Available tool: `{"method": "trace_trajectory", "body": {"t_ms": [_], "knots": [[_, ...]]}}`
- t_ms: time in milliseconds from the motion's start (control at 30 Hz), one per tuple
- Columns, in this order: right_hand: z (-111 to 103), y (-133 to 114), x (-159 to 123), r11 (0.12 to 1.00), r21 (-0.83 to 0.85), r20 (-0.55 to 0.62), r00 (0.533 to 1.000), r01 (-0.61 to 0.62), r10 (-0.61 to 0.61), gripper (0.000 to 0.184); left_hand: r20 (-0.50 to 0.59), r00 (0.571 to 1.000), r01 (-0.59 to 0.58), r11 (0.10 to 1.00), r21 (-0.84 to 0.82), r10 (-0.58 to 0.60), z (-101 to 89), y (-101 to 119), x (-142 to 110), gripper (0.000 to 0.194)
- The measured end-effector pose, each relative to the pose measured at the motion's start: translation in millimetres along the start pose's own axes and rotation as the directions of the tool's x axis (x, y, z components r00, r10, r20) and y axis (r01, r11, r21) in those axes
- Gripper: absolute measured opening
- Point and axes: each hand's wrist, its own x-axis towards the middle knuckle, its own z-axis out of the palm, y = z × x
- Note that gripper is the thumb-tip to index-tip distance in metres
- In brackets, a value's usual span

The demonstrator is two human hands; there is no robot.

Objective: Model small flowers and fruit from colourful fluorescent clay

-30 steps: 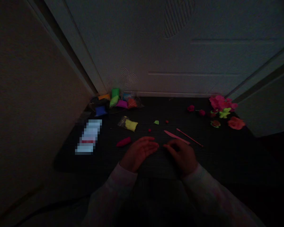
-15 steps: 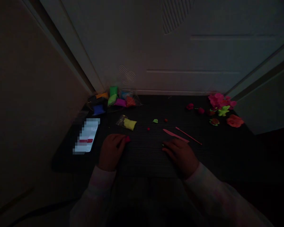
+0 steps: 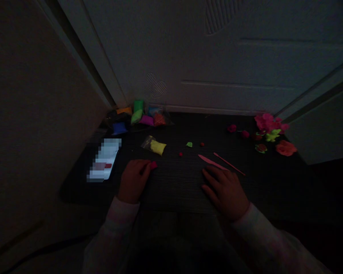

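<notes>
My left hand (image 3: pixel 134 180) is closed on a magenta lump of clay (image 3: pixel 153 165), whose right end shows past the fingertips. My right hand (image 3: pixel 225 192) rests over the dark table with its fingers apart, and nothing shows between them. Just beyond it lie a pink plastic clay knife (image 3: pixel 213 161) and a thin pink modelling stick (image 3: pixel 229 163). Between and beyond the hands sit a small pink ball (image 3: pixel 180 154), a red ball (image 3: pixel 202 144) and a light green leaf-shaped piece (image 3: pixel 189 144).
A yellow clay packet (image 3: pixel 158 147) lies beyond my left hand. Several coloured clay packets (image 3: pixel 146 120) are heaped at the back left, with a lit phone (image 3: pixel 104 160) nearer. Pink flowers (image 3: pixel 267 122), an orange flower (image 3: pixel 286 148) and small clay pieces stand at the right.
My left hand has moved left from the middle and closed on the magenta clay. My right hand has spread its fingers; the small green bit at its fingertips no longer shows.
</notes>
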Motion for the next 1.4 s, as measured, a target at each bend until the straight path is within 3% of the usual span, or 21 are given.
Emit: {"method": "trace_trajectory", "body": {"t_ms": [267,400,700,833,933,1400], "knots": [[1.2,0.2,-1.2,0.999,-0.021,-0.011,0.999,-0.031,0.031,0.041,0.001,1.0,0.019,1.0,0.007,-0.019,-1.4,1.0,0.8,0.02],[1.1,0.9,-2.2,1.0,0.012,-0.022,1.0,0.005,-0.004,0.034,-0.007,1.0,0.024,1.0,0.015,-0.024,-0.5,-0.3,0.6,0.02],[-1.4,-0.3,-0.7,1.0,0.021,0.023,0.999,0.024,-0.024,0.038,-0.032,0.998,0.063,0.997,0.039,-0.062,-1.6,0.2,0.0,0.02],[-1.0,-0.3,-1.6,1.0,0.015,0.012,1.0,-0.017,0.016,0.04,-0.018,0.998,0.069,0.996,0.053,-0.068,-1.8,1.4,1.2,0.019],[-0.8,0.1,-2.2,0.999,0.037,0.028,0.999,0.035,-0.036,0.036,-0.016,0.997,0.07,0.997,0.042,-0.069,-1.2,1.3,1.5,0.019],[-0.1,0.0,-1.8,1.0,0.026,0.053,0.998,0.017,-0.019,0.046,-0.011,0.997,0.074,0.996,0.051,-0.074,-1.0,2.7,2.8,0.02]]}}
